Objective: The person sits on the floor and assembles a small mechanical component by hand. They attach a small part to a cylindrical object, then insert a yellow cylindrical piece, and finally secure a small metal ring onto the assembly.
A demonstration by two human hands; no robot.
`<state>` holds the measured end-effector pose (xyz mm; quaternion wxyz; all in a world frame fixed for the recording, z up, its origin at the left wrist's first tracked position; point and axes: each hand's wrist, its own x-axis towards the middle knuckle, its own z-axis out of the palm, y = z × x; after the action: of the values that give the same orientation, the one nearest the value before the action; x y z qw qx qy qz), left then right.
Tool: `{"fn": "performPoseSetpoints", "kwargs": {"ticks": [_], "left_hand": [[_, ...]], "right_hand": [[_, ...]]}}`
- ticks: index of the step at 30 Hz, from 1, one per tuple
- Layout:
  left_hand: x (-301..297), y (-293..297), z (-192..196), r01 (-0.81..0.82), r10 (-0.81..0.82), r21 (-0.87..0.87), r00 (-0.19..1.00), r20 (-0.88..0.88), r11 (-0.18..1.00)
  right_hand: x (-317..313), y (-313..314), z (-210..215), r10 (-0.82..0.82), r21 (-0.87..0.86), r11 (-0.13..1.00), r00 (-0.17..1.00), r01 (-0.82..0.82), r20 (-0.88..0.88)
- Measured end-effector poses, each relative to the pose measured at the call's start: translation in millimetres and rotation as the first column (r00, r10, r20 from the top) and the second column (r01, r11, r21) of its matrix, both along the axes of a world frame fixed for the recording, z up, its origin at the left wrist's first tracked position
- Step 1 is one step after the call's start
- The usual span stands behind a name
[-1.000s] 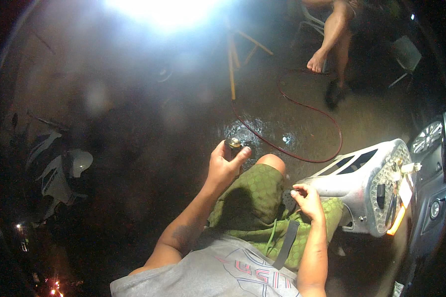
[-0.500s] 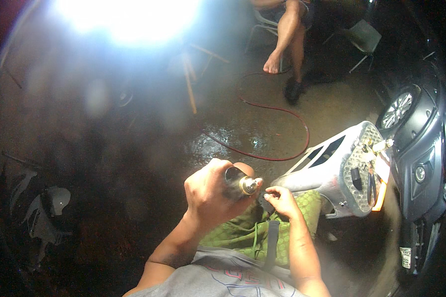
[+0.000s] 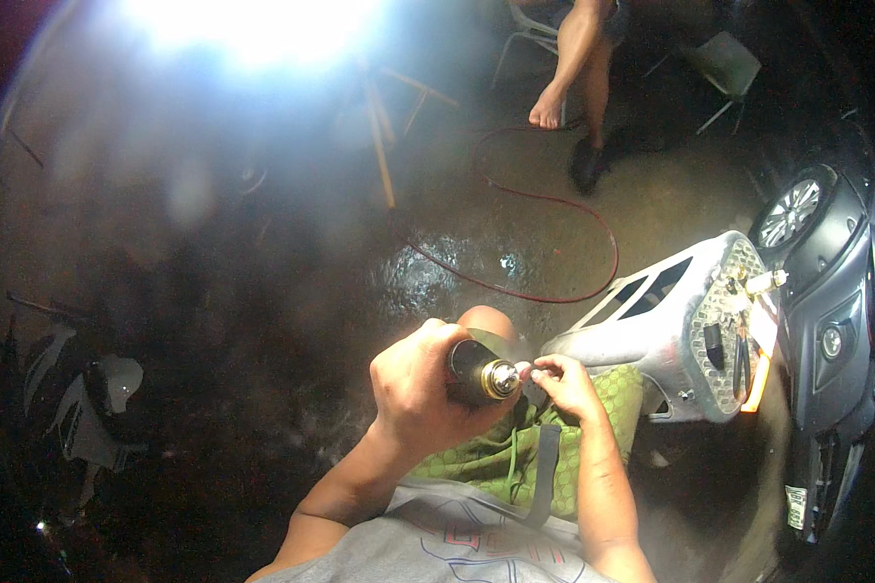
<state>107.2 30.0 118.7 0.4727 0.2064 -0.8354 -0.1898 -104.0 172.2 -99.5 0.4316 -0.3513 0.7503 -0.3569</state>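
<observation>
My left hand (image 3: 413,379) is wrapped round a dark spray can (image 3: 472,374) with a gold-coloured rim, its nozzle end tipped toward my right hand. My right hand (image 3: 566,384) is closed in a pinch right beside the nozzle. Something small and dark seems to be between its fingertips; it is too small to name. Both hands are above my lap, over green patterned shorts (image 3: 491,457).
To my right stands a whitish plastic stool (image 3: 612,335) bearing pliers (image 3: 741,364), a black cap-like piece (image 3: 714,345) and small parts. Past it is a dark car (image 3: 831,291). A red hose (image 3: 554,199) curves over the floor. Ahead, a person's legs (image 3: 583,49) show by a chair.
The can's nozzle has come closer to my right fingertips, and the can has tilted so more of its body shows. The surroundings have shifted slightly in view.
</observation>
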Motion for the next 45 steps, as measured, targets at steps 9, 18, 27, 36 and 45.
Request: {"fn": "performPoseSetpoints", "kwargs": {"ticks": [9,18,27,36,45], "left_hand": [[3.5,5.4,-22.2,-0.030,0.032,0.144,0.999,-0.012,0.989],[-31.3,59.9,-95.8,0.313,-0.444,0.820,0.892,-0.080,0.480],[-71.8,92.6,-79.3,0.624,-0.783,0.719,0.595,-0.183,0.307],[-32.1,25.1,-98.5,0.047,-0.230,0.248,0.566,0.792,0.968],[19.1,13.7,-140.5,-0.016,-0.219,0.313,0.679,0.701,0.950]], "right_hand": [[-0.2,-1.5,10.4,0.006,0.029,1.000,0.992,-0.009,0.122],[31.7,32.4,89.1,0.249,-0.561,0.763,0.947,-0.320,-0.201],[17.2,109.5,139.1,-0.123,-0.197,0.958,0.918,0.209,0.377],[-133.4,161.9,195.2,-0.672,-0.481,0.737,0.594,0.475,-0.443],[-170.7,154.3,173.8,-0.576,-0.245,0.813,0.666,0.528,-0.474]]}}
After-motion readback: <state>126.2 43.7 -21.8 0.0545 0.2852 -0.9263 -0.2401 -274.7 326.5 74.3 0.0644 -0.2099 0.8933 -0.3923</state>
